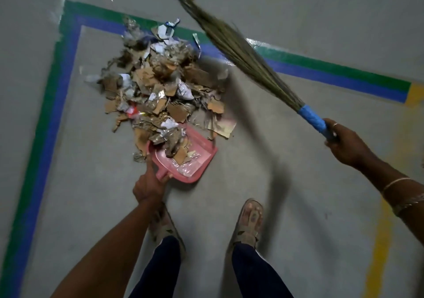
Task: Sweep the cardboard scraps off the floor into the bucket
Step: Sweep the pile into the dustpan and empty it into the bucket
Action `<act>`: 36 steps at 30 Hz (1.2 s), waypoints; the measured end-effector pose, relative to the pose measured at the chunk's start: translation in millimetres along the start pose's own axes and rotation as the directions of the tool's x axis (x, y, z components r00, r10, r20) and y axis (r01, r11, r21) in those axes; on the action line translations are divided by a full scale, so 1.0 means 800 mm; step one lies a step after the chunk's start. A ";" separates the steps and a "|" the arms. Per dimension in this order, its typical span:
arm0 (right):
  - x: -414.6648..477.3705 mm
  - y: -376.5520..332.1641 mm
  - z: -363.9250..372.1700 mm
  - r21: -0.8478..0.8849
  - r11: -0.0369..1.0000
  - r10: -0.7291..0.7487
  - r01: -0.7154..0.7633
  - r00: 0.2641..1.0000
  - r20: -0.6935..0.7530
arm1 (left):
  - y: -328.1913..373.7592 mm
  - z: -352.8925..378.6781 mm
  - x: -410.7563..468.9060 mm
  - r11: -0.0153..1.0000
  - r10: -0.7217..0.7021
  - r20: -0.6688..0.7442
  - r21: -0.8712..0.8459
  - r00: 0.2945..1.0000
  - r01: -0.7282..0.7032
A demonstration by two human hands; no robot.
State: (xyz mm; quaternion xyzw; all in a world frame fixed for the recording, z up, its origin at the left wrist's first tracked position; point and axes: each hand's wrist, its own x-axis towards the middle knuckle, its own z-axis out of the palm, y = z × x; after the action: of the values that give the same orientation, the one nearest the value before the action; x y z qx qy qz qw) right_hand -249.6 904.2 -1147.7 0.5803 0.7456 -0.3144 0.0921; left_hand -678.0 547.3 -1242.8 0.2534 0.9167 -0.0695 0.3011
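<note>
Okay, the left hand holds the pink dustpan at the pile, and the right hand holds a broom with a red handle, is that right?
Not quite. The head view shows the broom's handle is blue, not red. The rest holds: the left hand holds the pink dustpan at the pile, and the right hand holds the broom.

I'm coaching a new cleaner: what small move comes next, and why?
Probably the right hand should sweep the broom through the scrap pile toward the pink dustpan: most scraps lie beyond its lip, and the left hand holds it there.
</note>
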 end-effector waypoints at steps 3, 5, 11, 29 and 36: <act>0.045 -0.006 0.014 -0.109 0.992 0.068 -0.060 0.995 0.075 | 0.000 0.003 0.000 1.000 0.001 -0.010 0.007 1.000 -0.001; 0.059 -0.013 0.025 -0.161 0.981 0.132 -0.112 0.984 0.121 | 0.001 0.003 -0.002 1.000 0.008 -0.018 -0.004 1.000 -0.008; 0.029 0.011 0.050 -0.203 0.978 0.104 -0.043 0.949 0.299 | 0.010 0.003 0.000 0.999 0.006 -0.031 -0.045 1.000 -0.007; -0.126 0.112 -0.032 -0.322 0.915 -0.261 0.243 0.965 -0.014 | 0.019 0.012 0.000 0.998 0.021 -0.064 -0.054 0.998 -0.025; -0.089 0.083 -0.060 -0.452 0.864 -0.298 0.222 0.949 -0.104 | 0.020 0.009 0.003 1.000 0.004 -0.063 -0.026 0.998 -0.006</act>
State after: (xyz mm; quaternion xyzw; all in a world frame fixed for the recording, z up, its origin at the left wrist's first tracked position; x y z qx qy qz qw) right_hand -155.2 882.5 -1098.5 0.4637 0.8733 -0.0991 0.1119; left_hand -667.6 559.9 -1249.7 0.2539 0.9259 -0.0488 0.2755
